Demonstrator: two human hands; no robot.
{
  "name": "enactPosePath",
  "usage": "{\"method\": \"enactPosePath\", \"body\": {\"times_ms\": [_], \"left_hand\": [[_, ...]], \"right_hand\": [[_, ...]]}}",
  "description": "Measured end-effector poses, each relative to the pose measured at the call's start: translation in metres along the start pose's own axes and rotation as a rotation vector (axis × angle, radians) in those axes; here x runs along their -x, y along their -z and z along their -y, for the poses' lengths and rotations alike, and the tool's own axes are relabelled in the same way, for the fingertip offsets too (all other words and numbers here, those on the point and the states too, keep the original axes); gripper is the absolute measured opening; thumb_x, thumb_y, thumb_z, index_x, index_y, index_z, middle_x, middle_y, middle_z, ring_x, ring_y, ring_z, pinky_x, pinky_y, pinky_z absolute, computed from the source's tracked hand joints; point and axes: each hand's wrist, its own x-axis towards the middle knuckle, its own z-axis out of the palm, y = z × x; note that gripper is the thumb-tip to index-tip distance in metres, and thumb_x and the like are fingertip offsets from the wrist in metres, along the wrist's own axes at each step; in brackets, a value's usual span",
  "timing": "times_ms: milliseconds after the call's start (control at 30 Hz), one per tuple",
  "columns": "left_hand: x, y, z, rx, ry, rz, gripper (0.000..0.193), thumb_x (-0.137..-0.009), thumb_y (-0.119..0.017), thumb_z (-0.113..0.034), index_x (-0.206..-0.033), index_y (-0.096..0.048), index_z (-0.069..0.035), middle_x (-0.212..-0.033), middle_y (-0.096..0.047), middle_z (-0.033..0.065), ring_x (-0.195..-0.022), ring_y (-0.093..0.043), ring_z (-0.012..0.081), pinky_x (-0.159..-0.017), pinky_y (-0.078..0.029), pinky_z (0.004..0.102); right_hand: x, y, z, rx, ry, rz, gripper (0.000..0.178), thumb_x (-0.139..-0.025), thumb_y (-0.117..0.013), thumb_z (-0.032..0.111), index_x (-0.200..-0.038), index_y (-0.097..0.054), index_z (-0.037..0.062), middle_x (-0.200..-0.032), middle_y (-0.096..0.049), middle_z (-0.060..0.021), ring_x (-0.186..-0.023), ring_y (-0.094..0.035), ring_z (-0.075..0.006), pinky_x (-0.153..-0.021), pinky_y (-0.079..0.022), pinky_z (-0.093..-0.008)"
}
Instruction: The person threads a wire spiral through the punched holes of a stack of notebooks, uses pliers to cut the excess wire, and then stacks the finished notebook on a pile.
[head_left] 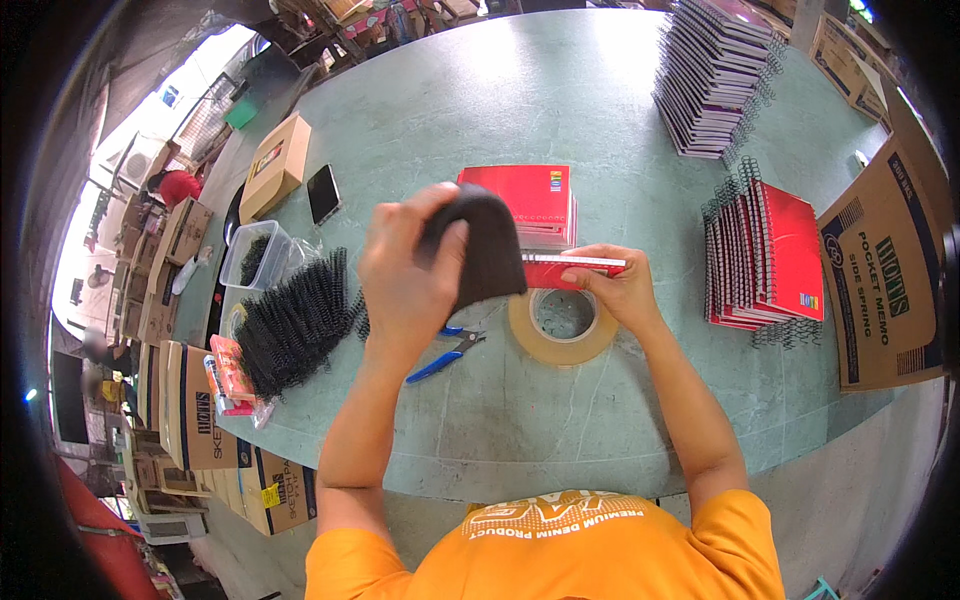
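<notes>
Looks partway through a batch of red notebooks, judging by the stacks at seemingly different stages on the grey-green worktop (400, 130). Pinching one red notebook (545, 272) in the right hand (620, 295), with white page edges facing up, just in front of the central stack of red notebooks (515, 195) and by the far rim of the tape roll (580, 352). Gripping a dark curved pad (480, 250) in the left hand (405, 265), right at the left end of the held notebook; cannot tell for sure whether touching it. With the hands near each other but apart, each closed on its own item. Probably further along, over at the right: a stack of coil-fitted red notebooks (790, 250), and beyond it a taller stack of coil-fitted notebooks (700, 90). Perhaps not fully finished even there, given coil ends sticking out well past the edges, and likely to call for trimming with the blue-handled cutters (438, 365), now lying unused. Seemingly left to do: the held notebook and the central stack, with no dark coil visible on either. Plenty of work remaining, to judge by the big heap of loose black coils (295, 325) and more in the clear plastic tub (278, 265).
</notes>
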Motion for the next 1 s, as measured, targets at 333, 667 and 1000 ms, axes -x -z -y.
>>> {"method": "enactPosePath", "body": {"times_ms": [333, 667, 1000], "left_hand": [[0.021, -0.019, -0.006, -0.100, -0.110, 0.428, 0.029, -0.080, -0.065, -0.001, -0.107, -0.063, -0.010, -0.091, -0.063, 0.0093, -0.081, -0.065, 0.0219, -0.070, -0.053, 0.0324], [0.016, -0.030, -0.018, 0.055, -0.182, 0.445, 0.027, -0.076, -0.065, 0.000, -0.102, -0.064, -0.007, -0.095, -0.062, 0.0123, -0.086, -0.062, 0.0268, -0.077, -0.049, 0.0348], [-0.009, -0.036, -0.027, 0.028, -0.113, 0.088, 0.023, -0.076, -0.064, 0.001, -0.098, -0.063, -0.005, -0.092, -0.061, 0.0130, -0.086, -0.059, 0.0285, -0.076, -0.048, 0.0346]], "right_hand": [[0.002, 0.001, 0.011, 0.023, 0.070, 0.128, 0.026, -0.079, -0.069, -0.001, -0.105, -0.066, -0.0001, -0.095, -0.068, -0.0043, -0.087, -0.061, -0.0084, -0.077, -0.050, -0.0234], [0.006, 0.005, 0.015, 0.110, -0.015, 0.140, 0.036, -0.079, -0.064, -0.004, -0.114, -0.063, 0.0036, -0.099, -0.068, -0.0037, -0.090, -0.058, -0.0072, -0.081, -0.048, -0.0242], [0.003, 0.004, 0.006, 0.065, -0.044, 0.155, 0.034, -0.085, -0.062, 0.001, -0.118, -0.060, 0.0025, -0.101, -0.066, -0.0027, -0.090, -0.057, -0.0075, -0.081, -0.049, -0.0249]]}}
